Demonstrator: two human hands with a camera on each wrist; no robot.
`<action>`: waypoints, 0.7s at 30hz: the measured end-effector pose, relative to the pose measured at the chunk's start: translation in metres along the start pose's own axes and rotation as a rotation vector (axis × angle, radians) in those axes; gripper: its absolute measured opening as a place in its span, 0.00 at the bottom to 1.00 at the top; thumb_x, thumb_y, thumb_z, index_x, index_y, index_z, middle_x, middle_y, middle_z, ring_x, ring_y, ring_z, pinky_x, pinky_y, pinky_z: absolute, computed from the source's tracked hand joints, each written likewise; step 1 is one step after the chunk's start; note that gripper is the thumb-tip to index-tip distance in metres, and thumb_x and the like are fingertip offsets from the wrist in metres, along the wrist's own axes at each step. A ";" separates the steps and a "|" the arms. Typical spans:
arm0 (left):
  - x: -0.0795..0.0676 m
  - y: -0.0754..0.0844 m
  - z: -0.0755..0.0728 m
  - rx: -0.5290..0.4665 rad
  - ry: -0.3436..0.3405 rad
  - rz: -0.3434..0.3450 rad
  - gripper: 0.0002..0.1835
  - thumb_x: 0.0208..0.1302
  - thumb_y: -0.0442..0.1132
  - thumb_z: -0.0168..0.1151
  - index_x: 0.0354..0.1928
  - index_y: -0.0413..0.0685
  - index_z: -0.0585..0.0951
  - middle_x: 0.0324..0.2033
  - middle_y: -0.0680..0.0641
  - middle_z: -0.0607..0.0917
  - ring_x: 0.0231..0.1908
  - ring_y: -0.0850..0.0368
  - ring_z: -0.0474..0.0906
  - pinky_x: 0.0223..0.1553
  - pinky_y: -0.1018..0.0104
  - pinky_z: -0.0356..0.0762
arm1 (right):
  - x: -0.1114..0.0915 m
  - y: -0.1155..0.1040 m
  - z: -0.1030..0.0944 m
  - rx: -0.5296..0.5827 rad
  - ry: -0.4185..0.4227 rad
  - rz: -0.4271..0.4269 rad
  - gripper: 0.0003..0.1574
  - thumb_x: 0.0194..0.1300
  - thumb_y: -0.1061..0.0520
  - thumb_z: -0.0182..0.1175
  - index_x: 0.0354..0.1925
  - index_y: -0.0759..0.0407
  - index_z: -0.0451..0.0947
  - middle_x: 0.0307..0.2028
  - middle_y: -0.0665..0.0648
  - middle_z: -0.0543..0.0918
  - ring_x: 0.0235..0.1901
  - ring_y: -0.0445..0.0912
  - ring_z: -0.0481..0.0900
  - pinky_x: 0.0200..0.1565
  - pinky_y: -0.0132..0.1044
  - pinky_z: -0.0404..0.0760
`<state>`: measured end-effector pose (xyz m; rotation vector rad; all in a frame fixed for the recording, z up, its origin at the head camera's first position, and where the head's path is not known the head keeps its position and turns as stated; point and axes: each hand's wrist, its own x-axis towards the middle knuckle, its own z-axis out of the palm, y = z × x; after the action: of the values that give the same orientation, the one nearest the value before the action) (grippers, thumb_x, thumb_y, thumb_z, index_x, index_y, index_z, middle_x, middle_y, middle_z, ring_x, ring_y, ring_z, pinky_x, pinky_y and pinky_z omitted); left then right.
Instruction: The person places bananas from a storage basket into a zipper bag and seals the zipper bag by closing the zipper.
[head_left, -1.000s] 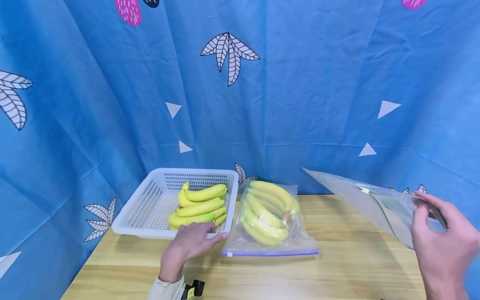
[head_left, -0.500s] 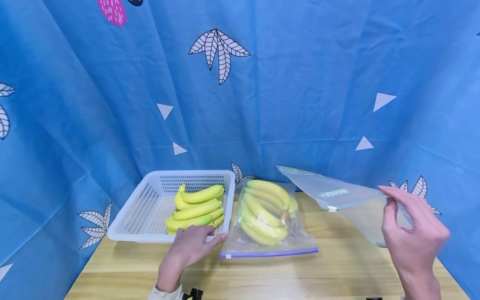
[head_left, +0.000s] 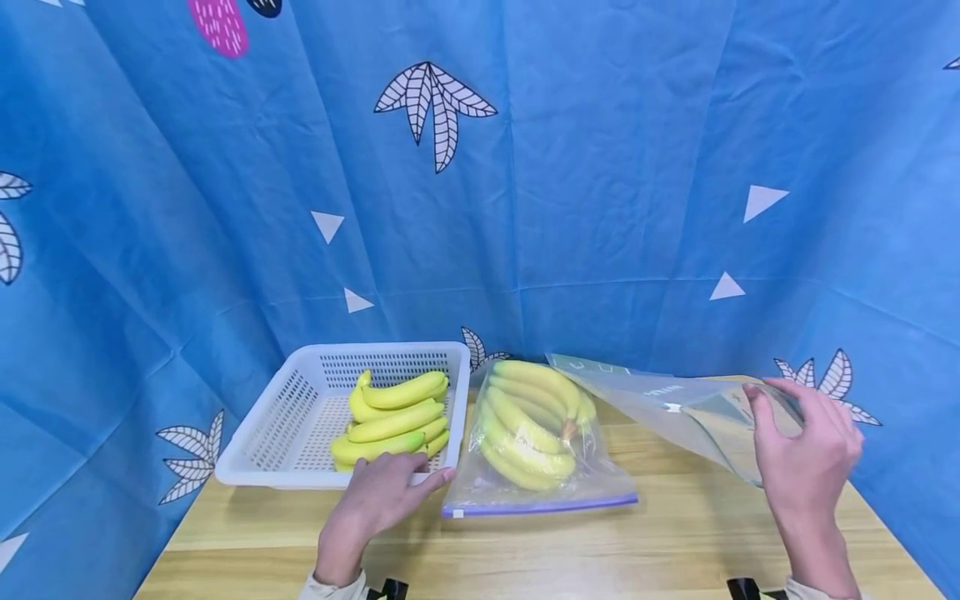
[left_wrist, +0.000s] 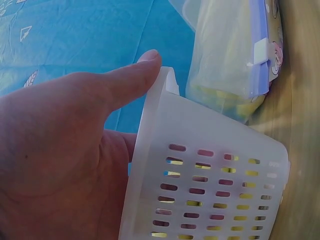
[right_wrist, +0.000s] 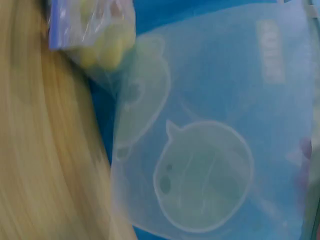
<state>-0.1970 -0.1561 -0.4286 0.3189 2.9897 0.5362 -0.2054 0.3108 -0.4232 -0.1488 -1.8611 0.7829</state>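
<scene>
At the left, a white plastic basket (head_left: 262, 450) holds several yellow bananas (head_left: 397, 414). My left hand (head_left: 382, 496) grips its near right rim, thumb along the top and fingers over the inside, as the left wrist view shows. Beside it a clear zip bag (head_left: 468, 492) with a purple slider edge lies on the table with bananas (head_left: 528, 425) inside. On the right, my right hand (head_left: 798, 454) pinches a translucent flat bag (head_left: 637, 396) at its right edge, so it slants up off the table. Pale printed cartoon shapes on this bag fill the right wrist view.
The wooden table (head_left: 562, 554) lies under everything. A blue curtain (head_left: 600, 183) with white leaves and triangles hangs close behind the basket and bags and down both sides.
My right hand has moved left, bringing the translucent bag toward the banana-filled zip bag, and lowered it a little. My left hand has stayed at the basket rim. The head view has shifted slightly.
</scene>
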 end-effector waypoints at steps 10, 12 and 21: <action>-0.002 -0.002 0.001 0.001 0.017 -0.022 0.34 0.68 0.73 0.52 0.52 0.53 0.87 0.43 0.52 0.88 0.49 0.49 0.82 0.54 0.36 0.70 | 0.009 0.039 -0.023 -0.149 -0.444 0.573 0.48 0.73 0.35 0.56 0.69 0.73 0.67 0.75 0.73 0.55 0.75 0.68 0.48 0.72 0.68 0.46; -0.003 -0.002 0.001 0.001 0.021 -0.023 0.36 0.68 0.74 0.52 0.54 0.52 0.86 0.46 0.51 0.88 0.51 0.47 0.82 0.55 0.35 0.69 | 0.009 0.041 -0.024 -0.134 -0.465 0.533 0.40 0.73 0.42 0.59 0.64 0.75 0.71 0.74 0.74 0.57 0.75 0.68 0.50 0.73 0.66 0.46; -0.002 -0.002 0.002 0.000 0.024 -0.020 0.36 0.67 0.74 0.52 0.54 0.52 0.86 0.45 0.51 0.88 0.49 0.47 0.82 0.54 0.35 0.70 | 0.008 0.042 -0.020 -0.119 -0.431 0.411 0.20 0.67 0.62 0.63 0.54 0.74 0.78 0.66 0.73 0.70 0.69 0.67 0.61 0.73 0.64 0.47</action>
<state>-0.1952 -0.1581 -0.4310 0.2843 3.0126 0.5425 -0.2019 0.3556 -0.4367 -0.4809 -2.3255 1.0451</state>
